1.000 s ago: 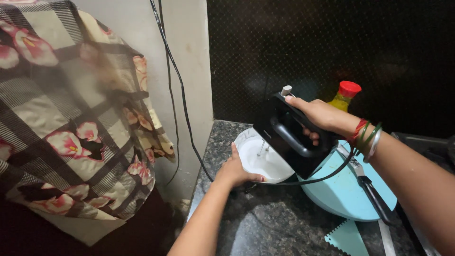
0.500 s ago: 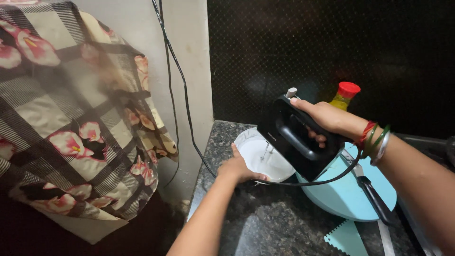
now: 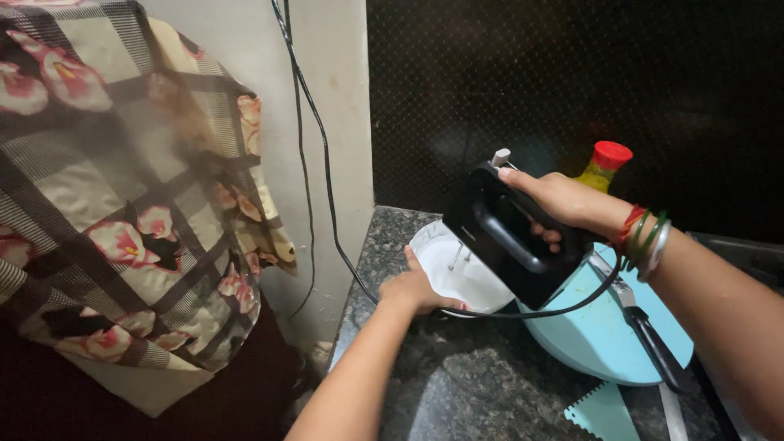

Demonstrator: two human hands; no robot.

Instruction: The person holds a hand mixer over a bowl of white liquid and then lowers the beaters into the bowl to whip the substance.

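Head view looks down on a dark granite counter (image 3: 490, 392) in a corner. Right hand (image 3: 559, 200) is closed around the handle of a black hand mixer (image 3: 510, 237), and its metal beaters (image 3: 459, 257) point down into a white bowl (image 3: 457, 273). Left hand (image 3: 416, 287) grips the near rim of this bowl, which stands on the counter near the wall. Just beside the bowl lies a light blue board (image 3: 604, 335) with a knife (image 3: 645, 331) on it. A bottle with red cap (image 3: 606, 163) stands behind the right hand.
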